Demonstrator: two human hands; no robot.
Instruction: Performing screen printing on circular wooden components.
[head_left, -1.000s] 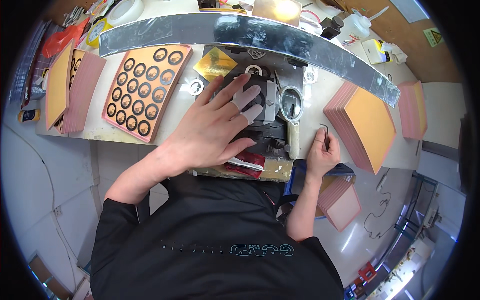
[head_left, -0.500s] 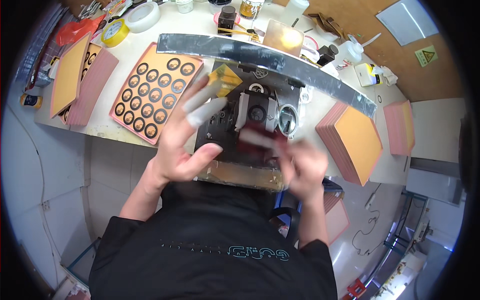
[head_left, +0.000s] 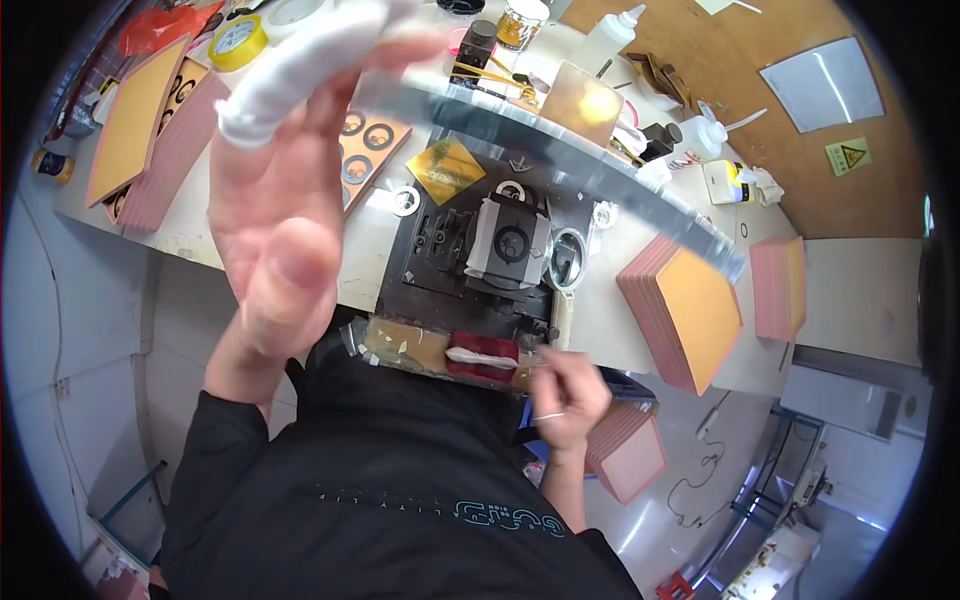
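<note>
My left hand is raised close to the camera, its fingers stretched out and some wrapped in white finger covers. It hides much of an orange board with black rings, and nothing shows in its grip. My right hand is curled low at the bench's front edge, with a thin pale sliver at its fingers. Left of it, a dark red block with a white strip lies on a wooden ledge. Beyond, a black disc sits on a white-edged holder on a dark machine base.
A long grey curved bar spans above the machine. A yellow square and a metal ring lie beside the holder. Stacked orange boards stand left and right. Bottles and jars line the back.
My left hand has risen toward the camera and left, away from the machine. My right hand has moved down and toward me. The red block now rests on the ledge.
</note>
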